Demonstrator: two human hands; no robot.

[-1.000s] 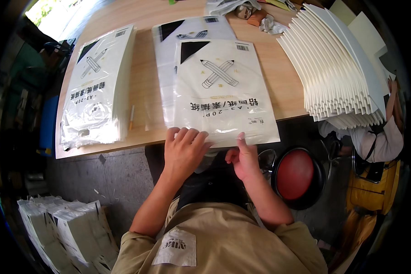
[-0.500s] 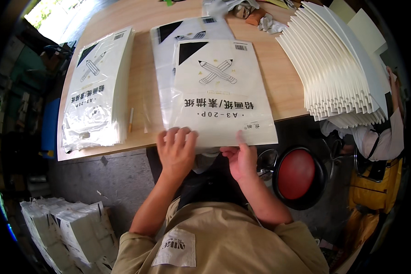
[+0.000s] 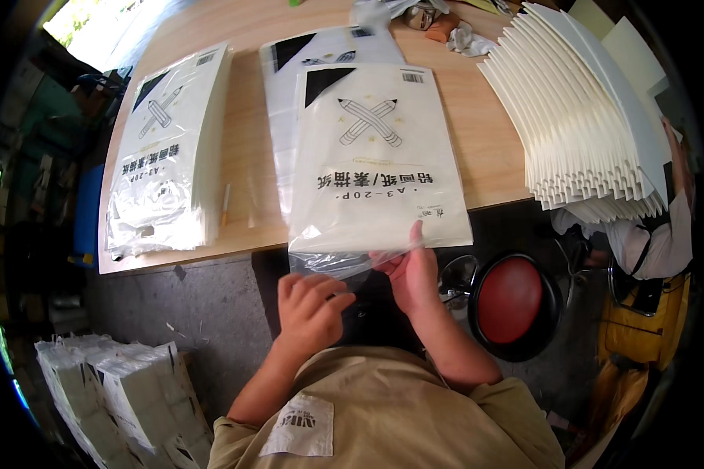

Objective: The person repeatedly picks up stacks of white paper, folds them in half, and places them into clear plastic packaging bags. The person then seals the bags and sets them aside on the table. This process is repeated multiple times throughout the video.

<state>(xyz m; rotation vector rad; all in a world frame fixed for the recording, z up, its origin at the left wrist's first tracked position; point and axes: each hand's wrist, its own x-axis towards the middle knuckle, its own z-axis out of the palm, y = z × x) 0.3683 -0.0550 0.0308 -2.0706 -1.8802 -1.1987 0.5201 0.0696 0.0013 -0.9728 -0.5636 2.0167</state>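
A pack of drawing paper (image 3: 383, 160) in a clear plastic bag lies at the table's near edge, crossed pencils printed on its cover. The bag's clear flap (image 3: 328, 263) hangs past the edge toward me. My right hand (image 3: 413, 275) grips the pack's lower right edge, thumb on top and fingers under the flap. Just below the flap's left part is my left hand (image 3: 313, 311), fingers bent and somewhat apart, with nothing visible in them. Under the pack's far left side lie clear plastic bags (image 3: 281, 102) with the same print.
A stack of bagged packs (image 3: 152, 156) stands on the left of the wooden table (image 3: 242, 148), a thin orange-and-white stick (image 3: 225, 205) beside it. Folded cream paper sheets (image 3: 563, 117) are fanned at right. A red stool (image 3: 510, 301) and white bundles (image 3: 125, 399) are below. Another person's arm (image 3: 677, 156) shows far right.
My left hand has come off the pack's near edge and moved down toward me. The clear flap now shows stretched below the pack. My right hand stays at the lower right edge.
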